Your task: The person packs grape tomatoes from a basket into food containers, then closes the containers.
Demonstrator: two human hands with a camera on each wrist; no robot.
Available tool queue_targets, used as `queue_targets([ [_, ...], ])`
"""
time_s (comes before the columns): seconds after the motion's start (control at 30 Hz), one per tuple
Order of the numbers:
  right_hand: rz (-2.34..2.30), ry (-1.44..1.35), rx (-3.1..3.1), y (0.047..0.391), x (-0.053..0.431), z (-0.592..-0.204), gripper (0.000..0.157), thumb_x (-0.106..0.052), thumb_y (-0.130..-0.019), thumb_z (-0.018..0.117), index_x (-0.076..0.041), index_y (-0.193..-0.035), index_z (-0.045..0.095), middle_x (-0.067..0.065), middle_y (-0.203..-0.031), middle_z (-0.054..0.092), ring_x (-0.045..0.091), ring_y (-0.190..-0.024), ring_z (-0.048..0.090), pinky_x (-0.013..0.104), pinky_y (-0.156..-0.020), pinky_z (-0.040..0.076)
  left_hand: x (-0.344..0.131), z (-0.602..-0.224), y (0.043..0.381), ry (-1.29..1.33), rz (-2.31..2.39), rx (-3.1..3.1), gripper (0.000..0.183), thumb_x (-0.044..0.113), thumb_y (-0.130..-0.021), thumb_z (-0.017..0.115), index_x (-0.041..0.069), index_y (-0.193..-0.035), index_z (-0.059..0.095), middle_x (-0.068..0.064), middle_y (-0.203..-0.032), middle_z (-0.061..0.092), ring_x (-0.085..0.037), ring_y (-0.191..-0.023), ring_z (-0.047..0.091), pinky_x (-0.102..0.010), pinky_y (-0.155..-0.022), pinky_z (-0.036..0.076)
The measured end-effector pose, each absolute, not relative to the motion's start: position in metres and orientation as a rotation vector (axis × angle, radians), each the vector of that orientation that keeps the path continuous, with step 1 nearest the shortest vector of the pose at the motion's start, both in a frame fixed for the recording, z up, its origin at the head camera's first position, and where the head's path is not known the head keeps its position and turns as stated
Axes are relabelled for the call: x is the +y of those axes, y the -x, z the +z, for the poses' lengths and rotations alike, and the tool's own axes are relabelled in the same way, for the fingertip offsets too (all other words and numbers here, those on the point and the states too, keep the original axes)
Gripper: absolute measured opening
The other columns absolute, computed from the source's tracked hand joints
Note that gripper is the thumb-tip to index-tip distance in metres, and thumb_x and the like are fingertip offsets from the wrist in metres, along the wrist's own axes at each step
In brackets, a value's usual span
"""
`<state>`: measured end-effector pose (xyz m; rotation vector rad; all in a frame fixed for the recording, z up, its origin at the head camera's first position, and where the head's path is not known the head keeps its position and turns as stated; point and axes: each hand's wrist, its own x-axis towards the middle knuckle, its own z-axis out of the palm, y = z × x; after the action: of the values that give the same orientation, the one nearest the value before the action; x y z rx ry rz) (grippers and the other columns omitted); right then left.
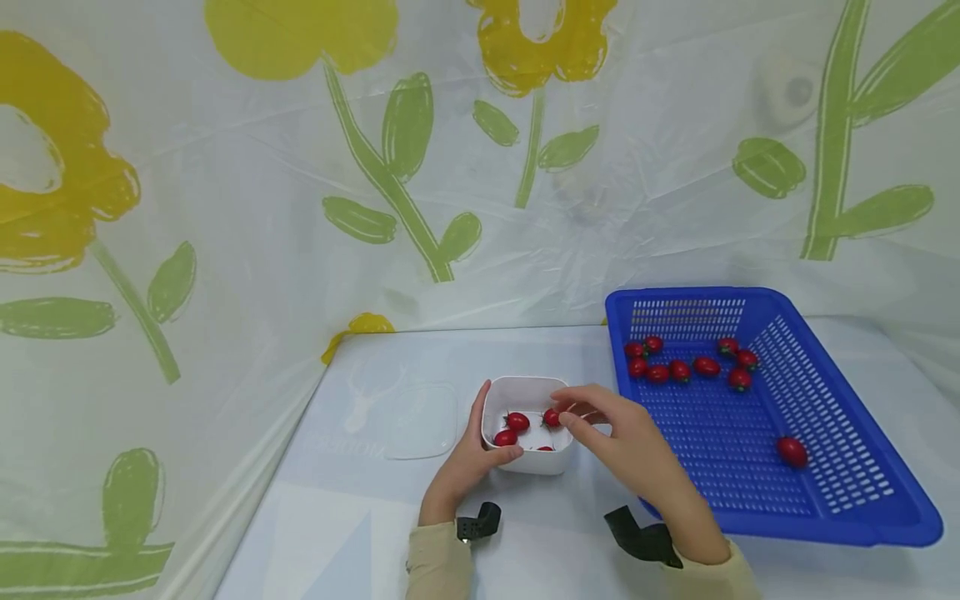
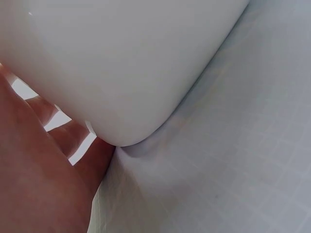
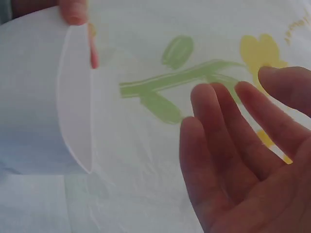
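A small white square box (image 1: 528,462) stands on the table. My left hand (image 1: 468,458) grips it at its left side, thumb on the near rim and fingers along the outer wall, which the left wrist view also shows. Inside lie several cherry tomatoes (image 1: 517,422), one partly hidden by the near rim. My right hand (image 1: 618,433) hovers at the box's right rim, fingers loosely bent, close by a cherry tomato (image 1: 551,418) in the box. In the right wrist view the fingers (image 3: 206,126) and thumb are spread apart with nothing between them.
A blue perforated basket (image 1: 750,500) stands to the right, with several cherry tomatoes grouped near its back and a single tomato (image 1: 792,452) at its right side. A clear lid (image 1: 423,421) lies left of the box. A flower-printed curtain (image 1: 262,208) hangs behind the table.
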<state>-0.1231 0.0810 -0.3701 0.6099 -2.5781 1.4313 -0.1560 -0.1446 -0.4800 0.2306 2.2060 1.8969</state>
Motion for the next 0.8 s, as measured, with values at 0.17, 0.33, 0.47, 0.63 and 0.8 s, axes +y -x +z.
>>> queue_targets([
  [0.17, 1.66, -0.637, -2.635, 0.123, 0.095, -0.364, 0.03, -0.033, -0.087, 0.056, -0.02, -0.114, 0.059, -0.005, -0.108, 0.059, 0.012, -0.095, 0.055, 0.029, -0.077, 0.048, -0.144, -0.48, 0.155, -0.223, 1.891, 2.208, 0.091, 0.023, -0.074, 0.07, 0.05, -0.136, 0.008, 0.008, -0.139, 0.025, -0.02, -0.126, 0.026, -0.047, -0.091, 0.038],
  [0.33, 1.854, -0.662, -2.665, 0.124, 0.107, -0.361, 0.033, -0.03, -0.088, 0.056, -0.016, -0.118, 0.056, 0.0, -0.108, 0.059, 0.017, -0.093, 0.057, 0.031, -0.077, 0.048, -0.143, -0.482, 0.156, -0.231, 1.89, 2.214, 0.091, 0.023, -0.074, 0.07, 0.051, -0.136, 0.009, 0.009, -0.139, 0.025, -0.02, -0.126, 0.026, -0.045, -0.091, 0.039],
  [0.47, 1.923, -0.667, -2.65, 0.125, 0.115, -0.363, 0.033, -0.028, -0.088, 0.055, -0.017, -0.119, 0.055, 0.001, -0.105, 0.059, 0.017, -0.09, 0.058, 0.03, -0.078, 0.048, -0.143, -0.482, 0.156, -0.221, 1.885, 2.213, 0.091, 0.023, -0.074, 0.07, 0.052, -0.135, 0.009, 0.009, -0.139, 0.024, -0.019, -0.126, 0.025, -0.046, -0.092, 0.038],
  [0.63, 1.875, -0.659, -2.682, 0.126, 0.123, -0.361, 0.028, -0.028, -0.089, 0.054, -0.02, -0.116, 0.056, 0.001, -0.102, 0.06, 0.018, -0.087, 0.059, 0.03, -0.076, 0.049, -0.145, -0.481, 0.156, -0.22, 1.892, 2.205, 0.091, 0.022, -0.074, 0.07, 0.053, -0.134, 0.009, 0.01, -0.138, 0.025, -0.019, -0.125, 0.025, -0.047, -0.092, 0.038],
  [0.8, 1.768, -0.667, -2.787, 0.127, 0.134, -0.355, 0.028, -0.03, -0.089, 0.054, -0.022, -0.115, 0.056, -0.001, -0.103, 0.06, 0.02, -0.09, 0.059, 0.027, -0.075, 0.049, -0.146, -0.48, 0.157, -0.225, 1.899, 2.197, 0.09, 0.021, -0.075, 0.07, 0.053, -0.134, 0.009, 0.01, -0.138, 0.025, -0.018, -0.125, 0.026, -0.046, -0.093, 0.037],
])
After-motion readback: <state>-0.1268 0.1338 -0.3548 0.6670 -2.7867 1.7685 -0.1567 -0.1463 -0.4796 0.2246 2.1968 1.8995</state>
